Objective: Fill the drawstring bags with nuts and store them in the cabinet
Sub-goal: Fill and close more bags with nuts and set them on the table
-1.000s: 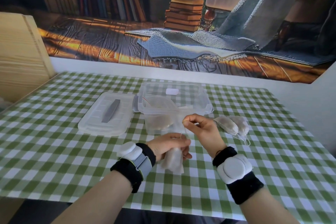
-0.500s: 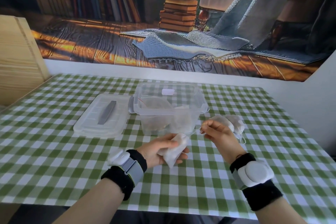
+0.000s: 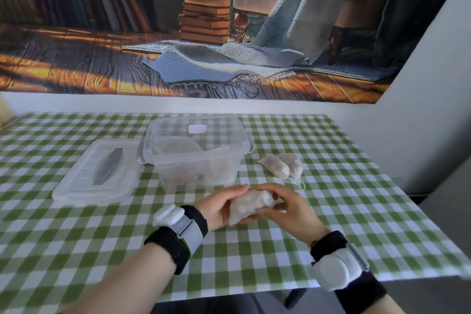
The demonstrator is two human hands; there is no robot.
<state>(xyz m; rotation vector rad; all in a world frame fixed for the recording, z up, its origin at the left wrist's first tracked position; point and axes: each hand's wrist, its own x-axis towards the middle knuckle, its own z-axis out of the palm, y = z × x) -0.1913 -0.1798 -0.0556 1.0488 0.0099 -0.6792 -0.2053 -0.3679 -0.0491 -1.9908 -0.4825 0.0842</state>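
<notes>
A white drawstring bag (image 3: pixel 248 205) filled with nuts lies sideways between both hands, just above the checked tablecloth. My left hand (image 3: pixel 216 208) cups its left end and my right hand (image 3: pixel 288 208) grips its right end. Behind the hands stands a clear plastic box (image 3: pixel 196 158) with nuts and a folded plastic bag inside. Two filled drawstring bags (image 3: pixel 281 167) lie side by side on the cloth right of the box. The cabinet is barely visible at the far left edge.
The box's clear lid (image 3: pixel 94 176) lies flat to the left of the box, with a grey strip on top. The table (image 3: pixel 356 211) ends at a white wall on the right and at a wall hanging behind.
My right hand came back from pulling the string out to the right and now holds the bag's right end. The bag turned from hanging to lying sideways. The view shifted right.
</notes>
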